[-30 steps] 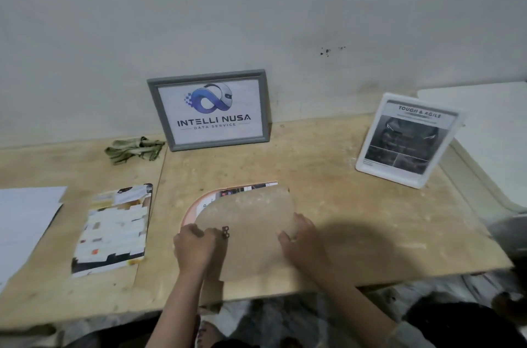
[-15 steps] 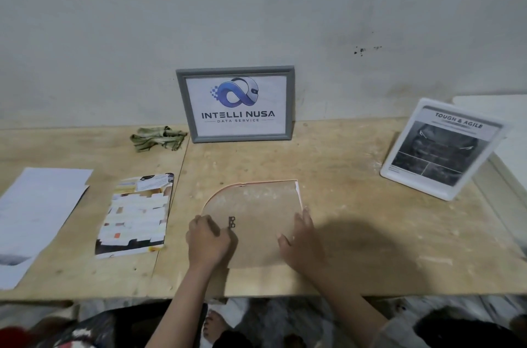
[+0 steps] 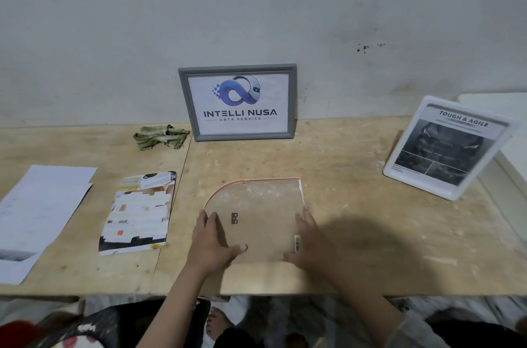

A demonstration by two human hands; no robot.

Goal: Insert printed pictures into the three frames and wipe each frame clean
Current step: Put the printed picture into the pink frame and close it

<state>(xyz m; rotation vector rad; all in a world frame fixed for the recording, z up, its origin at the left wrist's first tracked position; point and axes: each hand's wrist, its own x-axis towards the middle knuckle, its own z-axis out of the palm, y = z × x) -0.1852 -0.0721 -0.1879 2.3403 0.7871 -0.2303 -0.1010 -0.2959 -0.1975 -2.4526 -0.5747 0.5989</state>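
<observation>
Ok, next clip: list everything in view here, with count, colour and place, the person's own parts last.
grey frame: 1, grey, logo print inside, upright against the wall at the back centre.
white frame: 1, white, dark print inside, propped tilted at the right.
arched frame: 1, pink rim, brown backing up, flat at the front centre.
cloth: 1, green, crumpled, left of the grey frame.
printed sheet: 1, multicoloured, flat left of the arched frame.
white papers: a few, far left.
table: 1, light wood.
left hand: on the backing's left edge.
right hand: on its right edge.
</observation>
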